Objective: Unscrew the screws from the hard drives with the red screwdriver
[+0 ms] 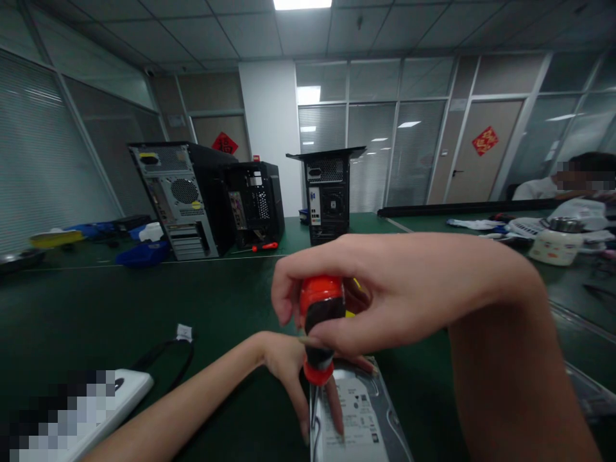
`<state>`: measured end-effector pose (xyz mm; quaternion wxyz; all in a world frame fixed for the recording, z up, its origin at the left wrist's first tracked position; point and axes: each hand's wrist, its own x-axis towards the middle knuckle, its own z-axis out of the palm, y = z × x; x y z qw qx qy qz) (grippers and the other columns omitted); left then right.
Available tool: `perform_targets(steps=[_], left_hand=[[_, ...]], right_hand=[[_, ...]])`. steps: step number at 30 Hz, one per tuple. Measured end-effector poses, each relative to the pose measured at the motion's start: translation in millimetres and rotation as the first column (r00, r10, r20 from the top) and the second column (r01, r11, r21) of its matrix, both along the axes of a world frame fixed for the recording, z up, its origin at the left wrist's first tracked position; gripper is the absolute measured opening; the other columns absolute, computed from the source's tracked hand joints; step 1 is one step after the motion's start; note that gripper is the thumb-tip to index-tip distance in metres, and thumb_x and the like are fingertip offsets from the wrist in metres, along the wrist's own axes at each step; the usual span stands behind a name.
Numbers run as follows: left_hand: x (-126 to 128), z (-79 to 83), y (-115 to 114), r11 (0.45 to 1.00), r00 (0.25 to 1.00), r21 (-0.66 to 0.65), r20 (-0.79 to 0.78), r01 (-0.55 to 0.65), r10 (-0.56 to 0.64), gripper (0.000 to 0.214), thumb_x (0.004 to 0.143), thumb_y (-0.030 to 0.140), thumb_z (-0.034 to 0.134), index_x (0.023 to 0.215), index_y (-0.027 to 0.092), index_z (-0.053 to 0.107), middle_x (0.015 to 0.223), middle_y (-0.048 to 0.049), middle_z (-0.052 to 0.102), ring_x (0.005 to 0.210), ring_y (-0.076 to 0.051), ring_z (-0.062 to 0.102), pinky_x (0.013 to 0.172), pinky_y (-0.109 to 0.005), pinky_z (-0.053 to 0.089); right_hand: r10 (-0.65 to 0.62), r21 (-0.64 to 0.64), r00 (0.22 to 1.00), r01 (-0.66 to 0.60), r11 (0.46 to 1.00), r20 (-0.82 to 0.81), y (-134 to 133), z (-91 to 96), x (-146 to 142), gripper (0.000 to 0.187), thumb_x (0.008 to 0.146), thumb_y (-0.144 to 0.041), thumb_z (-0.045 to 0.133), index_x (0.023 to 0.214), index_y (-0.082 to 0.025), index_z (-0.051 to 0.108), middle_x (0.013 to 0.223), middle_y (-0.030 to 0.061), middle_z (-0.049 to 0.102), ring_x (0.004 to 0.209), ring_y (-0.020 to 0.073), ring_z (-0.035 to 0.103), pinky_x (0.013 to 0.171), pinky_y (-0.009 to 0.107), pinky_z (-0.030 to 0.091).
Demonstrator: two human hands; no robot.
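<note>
A hard drive with a white label and silver metal casing lies label-up on the green table at the bottom centre. My left hand reaches over its far left side. The thumb is at the left edge, one finger rests across the label and others reach to the far edge. Above it my right hand is wrapped round the red and black handle of a screwdriver. The screwdriver stands upright, its shaft pointing down at the drive's left edge. Where the tip meets the drive is hard to make out.
Computer cases stand at the back left, and another case stands at centre. A second red screwdriver lies before them. A blue tray is at left, a white power strip nearer. A jar and a person are at right.
</note>
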<state>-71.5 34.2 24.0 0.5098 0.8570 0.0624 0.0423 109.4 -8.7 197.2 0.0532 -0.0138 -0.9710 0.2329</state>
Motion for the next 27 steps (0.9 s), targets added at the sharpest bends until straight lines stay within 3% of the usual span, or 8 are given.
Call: perform_targets(steps=[5, 10, 14, 19, 23, 27], left_hand=[[1.3, -0.8, 1.5, 0.998, 0.998, 0.025, 0.017, 0.054, -0.055, 0.04, 0.057, 0.033, 0.083, 0.091, 0.013, 0.074, 0.134, -0.0049, 0.046, 0.131, -0.03, 0.034, 0.112, -0.028, 0.012], [1.7, 6.4, -3.4, 0.997, 1.0, -0.075, 0.01, 0.023, -0.023, 0.047, 0.054, 0.033, 0.084, 0.095, 0.013, 0.073, 0.144, -0.0041, 0.035, 0.131, -0.03, 0.035, 0.111, -0.028, 0.02], [-0.6, -0.3, -4.1, 0.997, 0.999, -0.075, -0.019, -0.028, 0.027, 0.045, 0.054, 0.036, 0.084, 0.093, 0.016, 0.073, 0.147, 0.0003, 0.03, 0.134, -0.03, 0.029, 0.112, -0.029, 0.017], [-0.8, -6.4, -1.6, 1.0, 1.0, -0.025, 0.002, 0.007, -0.007, 0.038, 0.054, 0.033, 0.084, 0.087, 0.016, 0.074, 0.148, 0.0012, 0.029, 0.136, -0.03, 0.026, 0.112, -0.028, 0.016], [-0.1, 1.4, -2.2, 0.999, 0.996, -0.052, -0.086, -0.017, 0.012, 0.039, 0.057, 0.036, 0.081, 0.089, 0.016, 0.074, 0.138, -0.0005, 0.042, 0.135, -0.029, 0.028, 0.111, -0.03, 0.018], [-1.5, 7.3, -2.7, 0.999, 0.997, -0.049, -0.08, -0.01, 0.006, 0.035, 0.059, 0.036, 0.08, 0.088, 0.017, 0.074, 0.136, -0.0002, 0.044, 0.135, -0.028, 0.028, 0.112, -0.031, 0.018]], right_hand=[[0.005, 0.001, 1.0, -0.005, 1.0, -0.008, 3.5, 0.0, 2.6, 0.025, 0.081, -0.014, 0.058, 0.105, -0.01, 0.054, 0.092, 0.0007, 0.058, 0.069, 0.0045, 0.051, 0.058, 0.012, 0.042], [0.011, -0.015, 1.0, -0.011, 1.0, 0.017, -1.0, 0.9, 2.9, 0.025, 0.084, -0.014, 0.055, 0.109, -0.01, 0.052, 0.096, 0.0007, 0.058, 0.071, 0.0035, 0.051, 0.059, 0.01, 0.041], [-0.026, -0.016, 0.998, 0.026, 1.0, 0.05, -5.5, 3.4, 3.6, 0.016, 0.087, -0.019, 0.055, 0.101, -0.012, 0.052, 0.096, 0.0003, 0.057, 0.078, 0.0048, 0.053, 0.062, 0.011, 0.042], [-0.144, 0.068, 0.989, 0.142, 0.987, 0.024, -9.0, 2.9, 2.9, 0.018, 0.085, -0.033, 0.059, 0.091, -0.017, 0.054, 0.085, -0.0028, 0.057, 0.063, 0.0044, 0.049, 0.048, 0.013, 0.035], [-0.264, 0.151, 0.964, 0.266, 0.952, -0.032, -12.8, 0.7, 0.8, 0.03, 0.086, -0.046, 0.051, 0.081, -0.018, 0.056, 0.071, -0.0035, 0.054, 0.054, 0.0051, 0.047, 0.041, 0.014, 0.033], [-0.375, 0.202, 0.925, 0.379, 0.903, -0.061, -17.8, -0.1, -4.4, 0.027, 0.083, -0.044, 0.055, 0.076, -0.018, 0.06, 0.066, -0.0027, 0.055, 0.05, 0.0064, 0.046, 0.039, 0.016, 0.031]])
